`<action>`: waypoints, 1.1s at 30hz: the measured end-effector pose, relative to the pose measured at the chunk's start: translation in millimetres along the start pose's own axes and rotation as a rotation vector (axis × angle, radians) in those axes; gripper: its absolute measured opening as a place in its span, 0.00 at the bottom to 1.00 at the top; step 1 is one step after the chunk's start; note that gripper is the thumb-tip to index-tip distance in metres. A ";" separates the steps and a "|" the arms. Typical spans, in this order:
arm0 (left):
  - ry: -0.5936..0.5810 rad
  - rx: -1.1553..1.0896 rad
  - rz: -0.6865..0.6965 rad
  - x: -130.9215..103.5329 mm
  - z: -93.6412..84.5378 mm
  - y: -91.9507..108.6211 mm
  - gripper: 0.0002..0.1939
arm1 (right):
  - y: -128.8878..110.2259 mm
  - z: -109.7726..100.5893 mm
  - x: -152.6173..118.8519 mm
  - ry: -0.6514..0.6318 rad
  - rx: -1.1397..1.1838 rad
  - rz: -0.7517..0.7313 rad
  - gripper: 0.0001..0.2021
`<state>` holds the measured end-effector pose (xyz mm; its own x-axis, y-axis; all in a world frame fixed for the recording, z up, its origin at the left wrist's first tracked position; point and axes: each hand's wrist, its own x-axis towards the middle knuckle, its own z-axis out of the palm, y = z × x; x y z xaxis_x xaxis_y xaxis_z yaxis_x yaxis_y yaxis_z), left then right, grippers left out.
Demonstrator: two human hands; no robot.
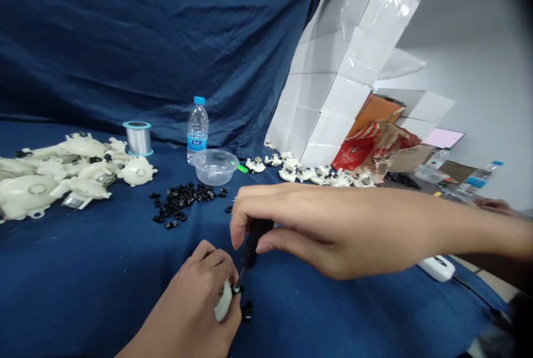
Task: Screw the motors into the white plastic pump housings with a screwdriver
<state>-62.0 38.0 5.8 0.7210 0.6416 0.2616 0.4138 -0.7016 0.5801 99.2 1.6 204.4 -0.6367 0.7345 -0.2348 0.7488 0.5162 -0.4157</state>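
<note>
My right hand (328,230) grips the black handle of a screwdriver (252,244), which tilts down to the left. Its tip meets a small screw (236,289) at the edge of a cream plastic part (224,302). Around that part are the closed fingers of my left hand (200,297), which hide most of it. A small black piece (247,311) shows just right of my left fingertips; whether it is joined to the cream part I cannot tell. Beyond both hands lies a pile of small black parts (183,197) on the blue cloth (125,269).
Cream plastic housings (29,194) are heaped at the left, near a spool (139,139). A water bottle (197,130) and a clear bowl (215,168) stand behind the black parts. More cream parts (320,175) lie before stacked white boxes (333,75). Another person's hand (493,205) appears far right.
</note>
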 end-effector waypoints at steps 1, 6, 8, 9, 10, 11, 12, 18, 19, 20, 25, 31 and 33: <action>0.009 -0.009 -0.004 -0.6 0.0 0.0 0.06 | 3.0 0.1 1.4 0.000 0.065 -0.049 0.12; 0.025 -0.001 0.000 -2.7 -0.1 0.7 0.07 | 27.5 10.1 7.1 -0.048 0.511 -0.188 0.11; 0.041 0.021 0.053 -1.5 -1.0 1.7 0.07 | 39.6 19.8 9.3 -0.009 0.682 -0.258 0.09; 0.048 0.030 0.071 -0.4 -1.7 2.4 0.08 | 45.8 25.6 10.6 0.037 0.755 -0.293 0.07; 0.038 0.040 0.079 0.8 -2.6 3.2 0.08 | 51.6 31.7 12.0 0.090 0.816 -0.327 0.04; 0.015 0.047 0.076 1.9 -3.5 4.1 0.09 | 57.0 37.7 13.4 0.139 0.863 -0.355 0.03; -0.011 0.055 0.060 2.8 -4.2 4.9 0.09 | 61.6 43.3 14.6 0.184 0.899 -0.376 0.07; -0.043 0.055 0.023 2.4 -1.6 4.5 0.08 | 64.9 66.3 14.6 0.507 0.827 -0.288 0.06; -0.038 0.046 0.023 1.7 -0.6 3.7 0.08 | 62.3 68.7 13.5 0.576 0.791 -0.244 0.05; -0.032 0.038 0.020 1.2 0.4 3.1 0.08 | 59.4 70.8 12.3 0.629 0.760 -0.208 0.06; 0.001 0.041 0.034 0.6 2.2 0.9 0.08 | 51.8 69.6 5.4 0.588 0.750 -0.154 0.09; 0.056 0.004 0.045 0.7 0.8 0.1 0.09 | 61.3 57.6 5.6 0.349 0.985 -0.287 0.12; 0.036 -0.006 0.034 0.4 1.2 0.1 0.08 | 61.5 57.1 8.0 0.391 1.001 -0.270 0.08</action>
<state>-61.1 37.8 5.0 0.7138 0.6287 0.3087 0.3865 -0.7211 0.5750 129.6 14.1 126.7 -0.5225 0.8311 0.1906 -0.0049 0.2206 -0.9753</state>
